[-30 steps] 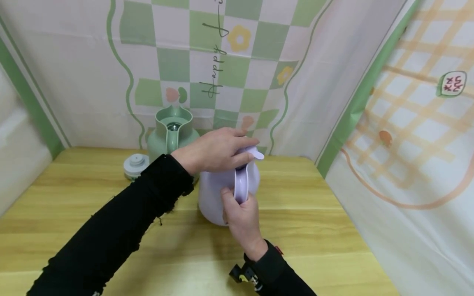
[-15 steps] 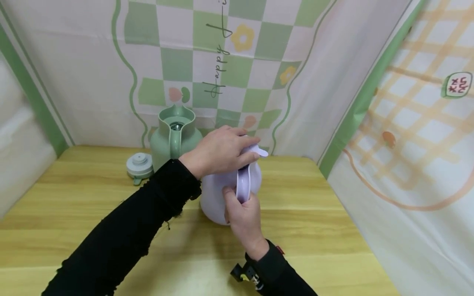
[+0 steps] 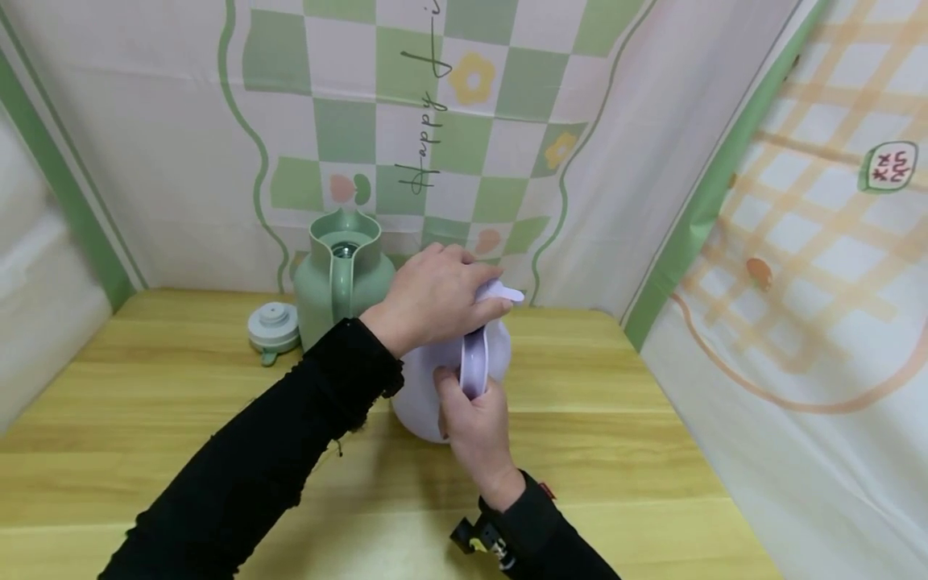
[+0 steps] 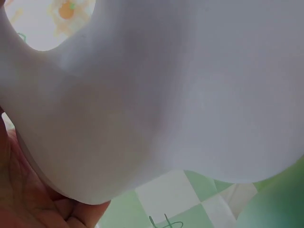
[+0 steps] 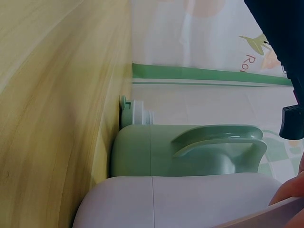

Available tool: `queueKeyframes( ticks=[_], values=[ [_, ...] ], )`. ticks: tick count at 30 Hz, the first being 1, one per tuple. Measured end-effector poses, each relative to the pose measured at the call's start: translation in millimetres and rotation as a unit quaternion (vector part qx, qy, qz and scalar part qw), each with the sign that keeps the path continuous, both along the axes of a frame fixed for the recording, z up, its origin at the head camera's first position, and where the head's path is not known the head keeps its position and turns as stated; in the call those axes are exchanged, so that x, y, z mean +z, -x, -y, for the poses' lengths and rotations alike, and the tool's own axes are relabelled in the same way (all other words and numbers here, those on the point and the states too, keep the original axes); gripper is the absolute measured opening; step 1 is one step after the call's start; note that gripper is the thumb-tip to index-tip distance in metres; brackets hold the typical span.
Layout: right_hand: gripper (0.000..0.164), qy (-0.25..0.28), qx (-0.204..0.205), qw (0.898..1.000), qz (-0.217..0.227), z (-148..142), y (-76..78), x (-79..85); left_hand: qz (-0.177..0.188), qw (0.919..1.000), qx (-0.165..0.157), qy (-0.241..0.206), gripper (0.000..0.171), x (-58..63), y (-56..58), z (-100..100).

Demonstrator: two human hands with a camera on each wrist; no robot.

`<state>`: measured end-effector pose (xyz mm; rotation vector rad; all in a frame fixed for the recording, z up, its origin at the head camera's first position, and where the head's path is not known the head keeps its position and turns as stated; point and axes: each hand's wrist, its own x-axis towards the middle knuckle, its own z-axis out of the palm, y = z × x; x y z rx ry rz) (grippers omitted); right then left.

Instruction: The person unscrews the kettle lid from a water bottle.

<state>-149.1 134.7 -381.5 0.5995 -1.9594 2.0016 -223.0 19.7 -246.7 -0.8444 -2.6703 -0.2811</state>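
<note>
A lavender thermos jug (image 3: 420,395) stands on the table in front of me. My right hand (image 3: 474,431) grips its handle (image 3: 474,362), thumb along the near side. Over the jug's mouth, my left hand (image 3: 438,298) holds the lavender lid (image 3: 500,292) from above; a tab of the lid sticks out to the right past the fingers. Most of the lid is hidden under that hand. In the left wrist view the jug's pale wall (image 4: 142,118) fills the picture, with the left hand (image 4: 38,190) at its top end.
Behind and left of the lavender jug stands a green thermos jug (image 3: 319,290), its mouth uncovered. A grey-and-green lid (image 3: 273,326) lies on the wooden table (image 3: 616,451) to its left. Printed curtains (image 3: 464,137) hang behind and at the sides.
The left hand has shifted slightly on the lid, and its forearm has moved a little to the right. The right hand keeps its hold on the handle.
</note>
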Motion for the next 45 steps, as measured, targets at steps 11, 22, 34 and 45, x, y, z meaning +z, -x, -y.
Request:
queueKeyframes(
  ticks=[11, 22, 34, 45],
  values=[
    [0.047, -0.002, -0.002, 1.0, -0.003, 0, -0.6, 1.3, -0.045, 0.9977, 0.045, 0.021, 0.057, -1.7, -2.1, -6],
    [0.048, 0.005, 0.002, 1.0, -0.006, 0, -0.5, 0.3, -0.072, 0.9952, 0.063, 0.022, 0.063, -4.1, -1.5, -9],
    [0.049, -0.003, 0.005, 1.0, -0.006, 2, -0.4, 0.4, 0.0, 0.9988, -0.03, -0.039, 0.061, -5.8, 2.7, 7],
    [0.043, 0.005, -0.014, 1.0, 0.008, 3, 0.8, 0.5, 0.046, 0.982, -0.183, -0.007, 0.048, 7.5, 7.6, 29]
  ],
)
